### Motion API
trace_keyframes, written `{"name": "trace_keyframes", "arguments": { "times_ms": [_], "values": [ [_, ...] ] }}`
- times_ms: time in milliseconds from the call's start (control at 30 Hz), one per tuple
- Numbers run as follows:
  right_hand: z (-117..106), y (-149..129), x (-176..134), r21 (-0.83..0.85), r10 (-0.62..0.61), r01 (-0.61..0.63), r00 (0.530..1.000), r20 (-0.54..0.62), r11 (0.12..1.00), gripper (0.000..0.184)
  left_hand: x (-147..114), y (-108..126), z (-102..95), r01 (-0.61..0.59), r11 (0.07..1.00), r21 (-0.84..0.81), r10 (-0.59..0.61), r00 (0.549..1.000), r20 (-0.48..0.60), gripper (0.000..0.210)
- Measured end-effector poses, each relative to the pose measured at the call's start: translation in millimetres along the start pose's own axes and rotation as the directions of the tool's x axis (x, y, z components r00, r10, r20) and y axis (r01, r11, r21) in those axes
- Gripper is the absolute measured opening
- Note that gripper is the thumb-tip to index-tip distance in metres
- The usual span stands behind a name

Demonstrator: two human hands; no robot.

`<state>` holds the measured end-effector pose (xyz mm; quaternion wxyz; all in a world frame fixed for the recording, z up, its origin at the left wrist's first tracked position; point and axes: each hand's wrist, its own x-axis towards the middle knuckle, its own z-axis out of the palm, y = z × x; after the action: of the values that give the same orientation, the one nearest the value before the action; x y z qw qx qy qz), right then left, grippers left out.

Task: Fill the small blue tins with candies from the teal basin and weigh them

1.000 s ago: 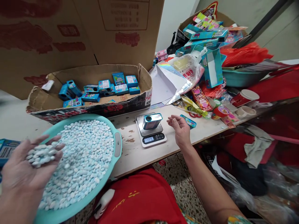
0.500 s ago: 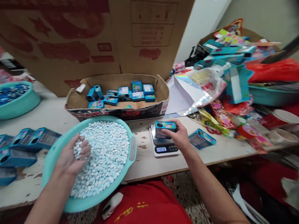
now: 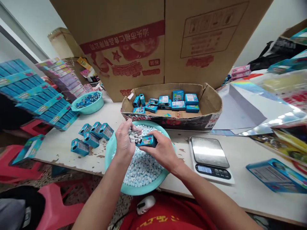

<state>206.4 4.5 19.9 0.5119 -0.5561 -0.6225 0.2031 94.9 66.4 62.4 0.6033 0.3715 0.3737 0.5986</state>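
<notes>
Over a turquoise basin [image 3: 110, 159] of pale blue and white candies [image 3: 144, 172], my two hands are close together. My left hand [image 3: 125, 140] is cupped round a small heap of candies [image 3: 134, 135]. In my right hand [image 3: 163, 150] is a small blue candy box [image 3: 147, 140], gripped between thumb and fingers and tipped on its side, its end against the candies in my left palm. To the right stands a digital scale [image 3: 210, 153] with a bare metal plate and a lit display.
Behind the basin, an open cardboard tray [image 3: 172, 119] holds several blue boxes. More boxes [image 3: 91, 139] stand at the left, and another [image 3: 275, 175] lies right of the scale. A turquoise bowl [image 3: 90, 108] of wrapped sweets and stacked display cartons [image 3: 35, 92] are farther left.
My right hand has lifted the box off the scale and brought it over the basin. My left hand has risen from the basin with candies to meet it. The view has turned left.
</notes>
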Motion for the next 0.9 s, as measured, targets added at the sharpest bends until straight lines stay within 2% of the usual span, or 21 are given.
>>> {"name": "trace_keyframes", "arguments": {
  "times_ms": [100,233,333,467,567,767,833,900],
  "values": [
    [-2.1,-2.0,-1.5,-0.034,-0.022,0.023,0.999,0.033,0.999,0.039,-1.2,0.2,-1.3,-0.011,1.000,0.026,0.012,1.000,-0.016,0.029],
    [-5.3,-3.1,-0.5,-0.084,-0.120,0.127,0.989,0.092,0.988,0.041,-3.1,0.4,3.6,-0.018,0.999,0.043,0.017,1.000,0.014,0.030],
    [-6.7,-0.8,1.9,-0.085,-0.073,0.077,0.996,0.055,0.993,0.040,-3.2,-2.1,7.3,0.015,0.999,0.028,-0.016,0.999,0.045,0.033],
    [-7.0,3.6,3.0,-0.005,-0.016,0.017,0.993,0.115,1.000,0.040,-0.2,-1.9,6.5,0.047,0.999,-0.002,-0.047,0.996,0.072,0.038],
    [-7.4,7.6,3.2,0.091,0.016,-0.026,0.994,0.108,0.996,0.040,1.4,0.4,3.2,0.043,0.999,-0.029,-0.041,0.997,0.064,0.037],
    [-4.1,11.1,5.1,0.157,0.059,-0.072,0.995,0.082,0.985,0.039,-2.8,-1.0,8.1,0.032,0.999,0.013,-0.033,0.995,0.089,0.037],
    [-6.3,8.8,3.4,0.205,0.100,-0.116,0.991,0.087,0.972,0.039,-0.4,0.6,7.9,0.006,1.000,0.009,-0.007,0.997,0.080,0.038],
    [-16.0,7.1,-1.0,0.288,0.165,-0.181,0.983,0.076,0.941,0.041,4.7,2.4,-0.6,-0.064,0.996,0.065,0.061,0.997,0.049,0.036]
  ]
}}
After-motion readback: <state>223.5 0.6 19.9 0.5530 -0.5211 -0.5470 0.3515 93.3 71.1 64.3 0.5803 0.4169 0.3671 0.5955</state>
